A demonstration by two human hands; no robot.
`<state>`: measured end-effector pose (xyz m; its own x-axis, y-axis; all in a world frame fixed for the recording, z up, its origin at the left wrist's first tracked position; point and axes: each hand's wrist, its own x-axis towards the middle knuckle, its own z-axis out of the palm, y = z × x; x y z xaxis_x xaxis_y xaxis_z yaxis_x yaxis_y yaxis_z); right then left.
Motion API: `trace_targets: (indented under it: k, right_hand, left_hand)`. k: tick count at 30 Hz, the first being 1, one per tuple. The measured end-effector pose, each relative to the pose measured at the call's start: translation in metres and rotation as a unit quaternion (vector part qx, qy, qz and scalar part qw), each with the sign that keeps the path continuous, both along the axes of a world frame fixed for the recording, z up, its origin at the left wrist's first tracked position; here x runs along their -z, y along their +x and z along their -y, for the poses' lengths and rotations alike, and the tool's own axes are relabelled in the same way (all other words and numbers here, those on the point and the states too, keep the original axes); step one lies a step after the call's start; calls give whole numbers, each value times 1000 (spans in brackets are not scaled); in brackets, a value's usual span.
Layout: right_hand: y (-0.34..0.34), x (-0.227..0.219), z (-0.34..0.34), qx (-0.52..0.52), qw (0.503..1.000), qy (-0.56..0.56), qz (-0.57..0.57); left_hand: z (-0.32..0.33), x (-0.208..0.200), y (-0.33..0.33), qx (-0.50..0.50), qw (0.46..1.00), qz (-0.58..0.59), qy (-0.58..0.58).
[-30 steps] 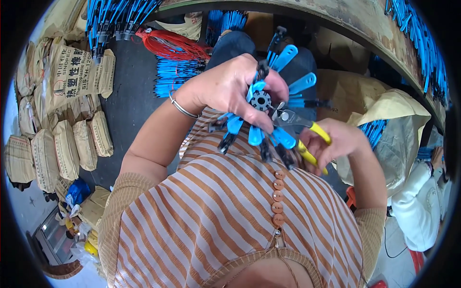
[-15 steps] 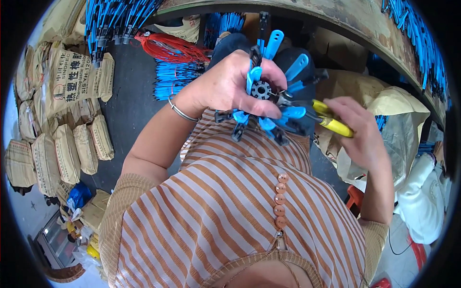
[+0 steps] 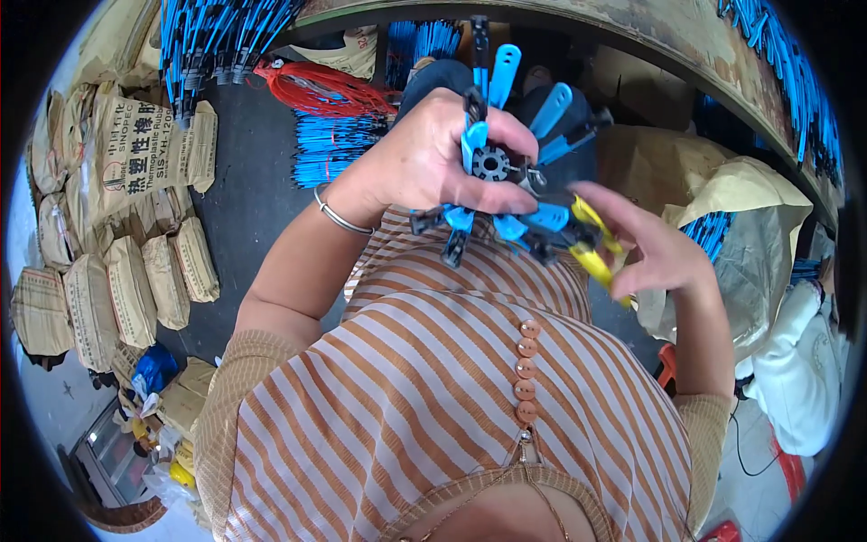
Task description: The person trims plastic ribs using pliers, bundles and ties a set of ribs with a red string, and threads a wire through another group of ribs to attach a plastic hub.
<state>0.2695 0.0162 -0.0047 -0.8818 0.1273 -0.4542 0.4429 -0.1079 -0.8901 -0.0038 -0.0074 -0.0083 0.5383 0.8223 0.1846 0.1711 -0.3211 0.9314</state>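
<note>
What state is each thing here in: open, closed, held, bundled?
Left hand: closed around the spoked piece.
Spoked piece: held, blue arms fanned out around its hub.
Right hand: loosely gripping the pliers.
Pliers: held, yellow handles apart; tips unclear.
Red cords: bundled.
Brown sack: open, blue strips inside.

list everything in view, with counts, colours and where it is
Hub: 1, dark, in left hand's grasp
Arms: several, blue, fanned around hub
Pliers: 1, yellow-handled, in right hand
Cord bundle: 1, red, upper left
Rod bundles: several, blue, along top and right
Paper sacks: many, brown, left
Open sack: 1, tan, right
Bench: 1, brownish, top
Garment: 1, white, far right
Bangle: 1, silvery, left wrist
Left hand: 1, bare, centre
Right hand: 1, bare, right of centre
</note>
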Motion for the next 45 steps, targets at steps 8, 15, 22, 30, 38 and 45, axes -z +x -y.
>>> trace_targets:
  k: [8, 15, 22, 30, 38, 45]
  right_hand:
    - [1, -19, 26, 111, 909, 400, 44]
    - [1, -4, 25, 121, 922, 362, 71]
    - [-8, 23, 28, 192, 910, 367, 8]
    - [-7, 42, 34, 235, 884, 402, -29]
    - [12, -35, 12, 165, 948, 248, 113]
    - [19, -73, -1, 116, 949, 263, 128]
  left_hand:
    - [-1, -2, 6, -5, 1000, -10, 13]
    - [0, 1, 6, 27, 1000, 6, 15]
    - [-2, -1, 5, 13, 1000, -10, -11]
    - [-3, -5, 7, -9, 998, -27, -62]
    - [-5, 4, 13, 44, 993, 52, -96]
    - [-10, 2, 21, 116, 992, 41, -35]
